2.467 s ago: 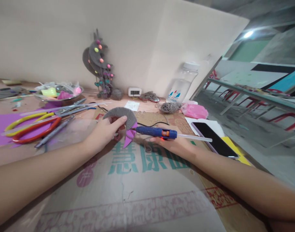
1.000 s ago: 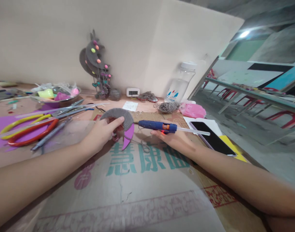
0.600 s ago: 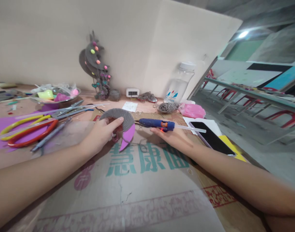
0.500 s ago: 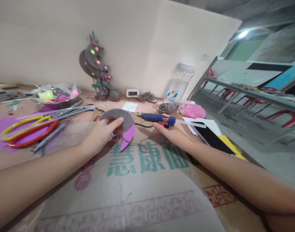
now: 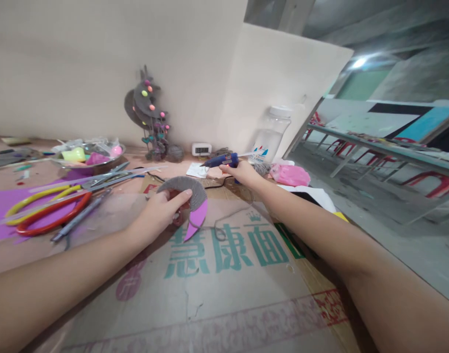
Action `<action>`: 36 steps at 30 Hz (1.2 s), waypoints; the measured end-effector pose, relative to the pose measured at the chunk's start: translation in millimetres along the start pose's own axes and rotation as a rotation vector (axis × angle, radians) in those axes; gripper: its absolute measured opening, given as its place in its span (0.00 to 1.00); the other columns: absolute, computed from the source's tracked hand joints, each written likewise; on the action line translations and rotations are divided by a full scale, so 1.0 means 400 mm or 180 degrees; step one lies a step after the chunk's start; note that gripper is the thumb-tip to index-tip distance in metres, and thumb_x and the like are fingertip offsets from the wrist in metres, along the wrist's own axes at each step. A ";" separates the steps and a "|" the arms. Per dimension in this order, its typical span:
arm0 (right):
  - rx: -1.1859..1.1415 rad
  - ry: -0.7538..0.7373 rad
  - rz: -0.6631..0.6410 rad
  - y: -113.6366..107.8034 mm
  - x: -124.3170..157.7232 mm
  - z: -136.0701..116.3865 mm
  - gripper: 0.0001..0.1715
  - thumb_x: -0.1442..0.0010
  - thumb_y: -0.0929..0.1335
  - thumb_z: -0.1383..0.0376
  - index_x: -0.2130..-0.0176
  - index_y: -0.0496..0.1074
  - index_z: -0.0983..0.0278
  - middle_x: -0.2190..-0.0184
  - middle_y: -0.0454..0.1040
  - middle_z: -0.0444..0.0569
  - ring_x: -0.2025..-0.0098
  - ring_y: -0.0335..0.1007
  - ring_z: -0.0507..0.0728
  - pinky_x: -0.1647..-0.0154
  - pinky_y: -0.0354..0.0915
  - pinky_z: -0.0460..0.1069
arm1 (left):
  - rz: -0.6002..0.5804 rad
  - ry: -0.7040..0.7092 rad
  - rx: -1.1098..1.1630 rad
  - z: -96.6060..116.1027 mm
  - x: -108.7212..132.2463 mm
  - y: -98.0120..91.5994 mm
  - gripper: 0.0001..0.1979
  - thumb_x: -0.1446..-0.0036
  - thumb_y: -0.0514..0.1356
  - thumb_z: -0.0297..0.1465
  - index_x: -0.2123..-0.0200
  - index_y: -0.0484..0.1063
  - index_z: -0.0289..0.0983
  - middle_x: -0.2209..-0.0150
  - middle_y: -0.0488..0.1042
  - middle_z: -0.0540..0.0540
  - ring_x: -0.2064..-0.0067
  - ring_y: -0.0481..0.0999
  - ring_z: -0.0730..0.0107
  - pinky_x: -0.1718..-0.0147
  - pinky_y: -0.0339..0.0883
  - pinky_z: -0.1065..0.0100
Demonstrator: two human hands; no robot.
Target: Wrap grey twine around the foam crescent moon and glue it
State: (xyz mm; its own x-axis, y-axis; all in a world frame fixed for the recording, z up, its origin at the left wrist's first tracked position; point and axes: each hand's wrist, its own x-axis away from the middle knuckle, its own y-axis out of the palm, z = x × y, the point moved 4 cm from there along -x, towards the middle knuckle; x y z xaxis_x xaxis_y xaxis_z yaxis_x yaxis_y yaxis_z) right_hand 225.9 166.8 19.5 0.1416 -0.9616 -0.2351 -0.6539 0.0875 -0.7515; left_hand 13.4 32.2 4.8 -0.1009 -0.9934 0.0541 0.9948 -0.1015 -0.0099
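Note:
Between the thumb and fingers of my left hand (image 5: 169, 206) is a crescent moon cutout (image 5: 198, 215), mostly wrapped in grey yarn, its lower tip bare purple. A loose strand of grey yarn (image 5: 221, 231) trails from it over the cardboard. Farther back, my right hand (image 5: 242, 172) is closed around a blue hot glue gun (image 5: 220, 161) with a lit red light. Its nozzle points left, above a small white paper (image 5: 197, 170), and a clear glue stick extends from its rear. The fingers under the gun are partly hidden.
Scissors with red and yellow handles (image 5: 54, 223), a pen (image 5: 80, 215) and a metal bowl (image 5: 90, 169) lie left. A finished moon ornament (image 5: 145, 105) leans on the wall. A white timer (image 5: 201, 149), water bottle (image 5: 270, 135) and pink bag (image 5: 290, 175) stand behind. Printed cardboard (image 5: 195, 309) covers the front.
My right hand has carried the glue gun away from me and slightly left, toward the back of the table. The left hand keeps hold of the moon cutout. The view has tilted up slightly.

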 end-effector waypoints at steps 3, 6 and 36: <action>0.0098 -0.0059 -0.0101 0.024 -0.028 0.008 0.19 0.49 0.69 0.54 0.68 0.73 0.70 0.72 0.74 0.50 0.70 0.68 0.53 0.65 0.63 0.48 | 0.0071 0.0019 0.0099 -0.006 -0.005 -0.002 0.14 0.50 0.60 0.40 0.77 0.64 0.36 0.85 0.62 0.55 0.84 0.60 0.78 0.85 0.52 0.75; 0.0162 -0.0141 -0.0163 0.019 -0.026 0.012 0.19 0.49 0.69 0.56 0.67 0.73 0.71 0.73 0.74 0.51 0.70 0.68 0.54 0.64 0.63 0.49 | -0.0010 0.0052 0.0145 -0.008 -0.008 0.000 0.14 0.51 0.61 0.41 0.76 0.65 0.35 0.84 0.64 0.55 0.84 0.60 0.77 0.85 0.52 0.74; -0.0274 -0.0777 -0.1537 0.051 0.352 -0.184 0.09 0.43 0.66 0.62 0.60 0.68 0.61 0.80 0.64 0.38 0.78 0.57 0.48 0.77 0.53 0.44 | 0.0063 0.0118 -0.0141 0.002 -0.007 -0.005 0.16 0.50 0.59 0.41 0.81 0.62 0.37 0.87 0.62 0.54 0.86 0.61 0.75 0.85 0.54 0.73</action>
State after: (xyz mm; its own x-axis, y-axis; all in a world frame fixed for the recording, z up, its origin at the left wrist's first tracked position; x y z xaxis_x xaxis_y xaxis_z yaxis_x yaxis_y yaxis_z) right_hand 177.8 14.0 16.5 0.6024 -0.7979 -0.0198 -0.5289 -0.3805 -0.7586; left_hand 11.7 35.4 5.4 -0.0823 -0.9965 0.0166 0.9950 -0.0831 -0.0548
